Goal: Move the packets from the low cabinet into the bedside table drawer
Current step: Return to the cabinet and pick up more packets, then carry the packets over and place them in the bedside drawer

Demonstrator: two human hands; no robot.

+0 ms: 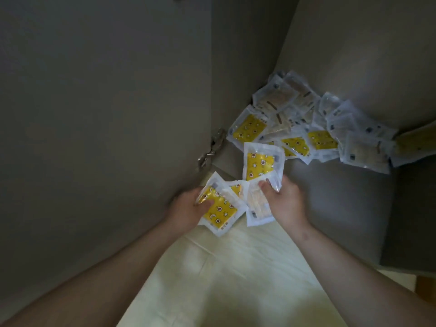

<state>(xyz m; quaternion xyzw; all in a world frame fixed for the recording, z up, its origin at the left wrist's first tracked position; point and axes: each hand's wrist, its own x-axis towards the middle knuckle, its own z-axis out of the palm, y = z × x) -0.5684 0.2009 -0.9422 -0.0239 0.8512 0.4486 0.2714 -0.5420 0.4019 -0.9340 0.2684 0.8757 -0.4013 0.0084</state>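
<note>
The left hand (186,208) has its fingers curled round a fan of yellow-patterned packets (221,211). The top one's long axis runs roughly from ten o'clock to four. The right hand (285,201) pinches a yellow packet (260,165) standing lengthwise toward twelve o'clock, with a pale packet (258,208) under its thumb trailing toward six. Up at one to two o'clock, a heap of packets (306,128) lies strewn at all angles on the floor of the low cabinet (330,197). Its door (94,114) stands open at nine o'clock, its hinge (213,147) showing.
</note>
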